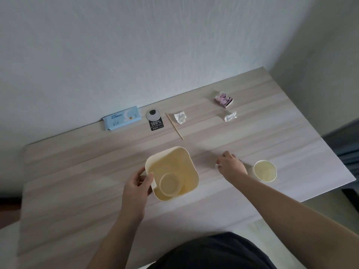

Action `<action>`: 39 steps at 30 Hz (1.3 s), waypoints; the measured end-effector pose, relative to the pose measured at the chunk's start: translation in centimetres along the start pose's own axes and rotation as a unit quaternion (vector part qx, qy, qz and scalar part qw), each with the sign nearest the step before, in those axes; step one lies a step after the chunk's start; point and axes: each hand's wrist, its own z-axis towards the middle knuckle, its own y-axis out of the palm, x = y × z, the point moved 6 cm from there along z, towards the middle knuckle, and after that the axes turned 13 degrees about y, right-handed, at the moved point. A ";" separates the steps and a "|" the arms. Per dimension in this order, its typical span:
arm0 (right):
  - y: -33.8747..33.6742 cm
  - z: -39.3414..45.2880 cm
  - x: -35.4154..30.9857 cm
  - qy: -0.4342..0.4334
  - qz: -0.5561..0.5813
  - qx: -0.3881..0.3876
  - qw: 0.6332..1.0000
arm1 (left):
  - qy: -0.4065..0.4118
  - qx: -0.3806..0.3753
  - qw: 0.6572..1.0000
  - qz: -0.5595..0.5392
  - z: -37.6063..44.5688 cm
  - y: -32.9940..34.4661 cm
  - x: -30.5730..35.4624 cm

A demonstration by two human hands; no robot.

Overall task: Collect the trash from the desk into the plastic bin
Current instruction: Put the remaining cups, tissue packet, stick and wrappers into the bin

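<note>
A white textured wall (174, 45) fills the view toward twelve o'clock. Against its foot, at about ten o'clock, lies a flat light-blue pack (122, 117), possibly wet wipes. A small pink tissue packet (223, 99) sits at two o'clock. Dark grey fabric (347, 150) hangs at three o'clock, above pale floor (322, 206) at four.

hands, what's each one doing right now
Left hand: closed on the rim of the pale yellow plastic bin.
Right hand: pinching a small white paper scrap.
</note>
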 end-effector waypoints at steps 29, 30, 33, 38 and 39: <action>-7.4 -15.8 -18.1 -0.281 0.065 0.209 0.934 | 0.021 -0.060 0.998 -0.024 -1.5 -3.4 1.3; -7.2 -16.1 -18.1 -0.272 0.066 0.213 0.936 | 0.020 -0.061 0.998 -0.026 -1.6 -3.7 1.2; -7.5 -17.5 -18.0 -0.261 0.088 0.233 0.933 | 0.025 -0.066 0.997 -0.028 -1.9 -4.6 1.2; -9.1 -19.5 -17.5 -0.273 0.109 0.262 0.919 | 0.035 -0.081 0.996 -0.027 -2.3 -5.7 1.3; -9.2 -19.8 -17.5 -0.273 0.113 0.267 0.917 | 0.037 -0.085 0.995 -0.026 -2.3 -5.9 1.4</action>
